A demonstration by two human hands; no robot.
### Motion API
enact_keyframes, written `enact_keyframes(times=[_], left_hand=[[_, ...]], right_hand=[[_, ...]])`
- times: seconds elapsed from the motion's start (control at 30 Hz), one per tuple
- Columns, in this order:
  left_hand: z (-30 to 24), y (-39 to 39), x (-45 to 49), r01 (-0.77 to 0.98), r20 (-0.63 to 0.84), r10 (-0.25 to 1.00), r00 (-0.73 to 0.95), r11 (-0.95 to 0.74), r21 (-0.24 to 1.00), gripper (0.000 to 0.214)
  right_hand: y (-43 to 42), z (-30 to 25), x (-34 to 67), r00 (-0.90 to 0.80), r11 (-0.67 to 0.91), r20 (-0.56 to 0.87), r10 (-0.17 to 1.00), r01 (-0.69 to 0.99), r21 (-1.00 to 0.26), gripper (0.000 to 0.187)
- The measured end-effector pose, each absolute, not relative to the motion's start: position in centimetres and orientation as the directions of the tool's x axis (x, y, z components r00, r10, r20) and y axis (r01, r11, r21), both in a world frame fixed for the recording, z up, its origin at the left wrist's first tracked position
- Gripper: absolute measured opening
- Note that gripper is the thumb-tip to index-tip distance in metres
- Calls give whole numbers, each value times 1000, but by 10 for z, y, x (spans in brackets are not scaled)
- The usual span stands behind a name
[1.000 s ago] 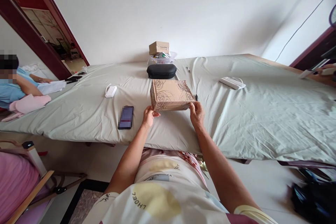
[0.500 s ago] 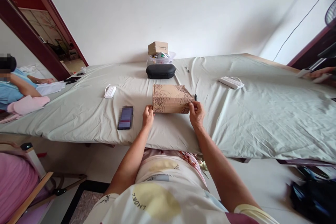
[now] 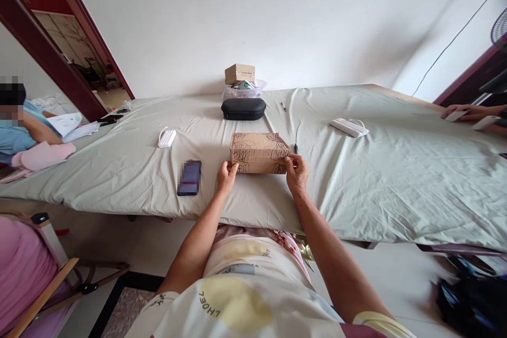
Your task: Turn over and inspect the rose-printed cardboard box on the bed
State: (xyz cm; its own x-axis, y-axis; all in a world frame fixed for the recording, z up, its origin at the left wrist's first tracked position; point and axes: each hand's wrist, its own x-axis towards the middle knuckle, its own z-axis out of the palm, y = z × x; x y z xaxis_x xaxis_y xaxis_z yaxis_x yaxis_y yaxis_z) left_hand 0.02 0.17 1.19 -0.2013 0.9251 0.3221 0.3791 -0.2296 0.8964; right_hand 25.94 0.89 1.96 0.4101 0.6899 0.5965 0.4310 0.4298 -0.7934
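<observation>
A brown cardboard box (image 3: 259, 152) with dark scribbled loops drawn at its corners is in front of me at the table's near side. My left hand (image 3: 227, 175) grips its left front corner, thumb on the front face. At the right front corner, my right hand (image 3: 297, 173) pinches the box's edge. A black pen (image 3: 296, 148) lies just beyond my right hand. To the left of my left hand is a dark phone (image 3: 189, 178), lying flat on the cloth.
Behind the box sit a black zip case (image 3: 243, 109) and a plastic basket (image 3: 259, 90) topped by a smaller carton (image 3: 240, 72). White strapped objects (image 3: 167, 138) lie left and right on the pale tablecloth (image 3: 119, 169). Another person (image 3: 19, 127) sits at left; a co-worker's hands (image 3: 461, 112) show at far right.
My left thumb has come onto the box's front face. The box appears slightly lower and flatter. The person at left has raised a white sheet, and the hands at far right have moved further into view.
</observation>
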Motion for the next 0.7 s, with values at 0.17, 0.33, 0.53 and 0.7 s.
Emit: enact_keyframes(times=[0.17,0.33,0.53,0.7], left_hand=[[7,5,3,400,329,921,-209,-226,888,22],[5,6,3,388,340,912,-230,-235,891,28],[6,7,1,356,373,873,-313,-256,899,9],[4,7,1,372,392,871,-295,-273,887,10]], right_hand=[[12,16,259,385,435,603,699,440,-785,39],[18,8,261,325,411,593,736,482,-774,46],[21,-1,262,180,377,566,805,582,-721,82],[24,-9,263,102,407,606,789,653,-639,105]])
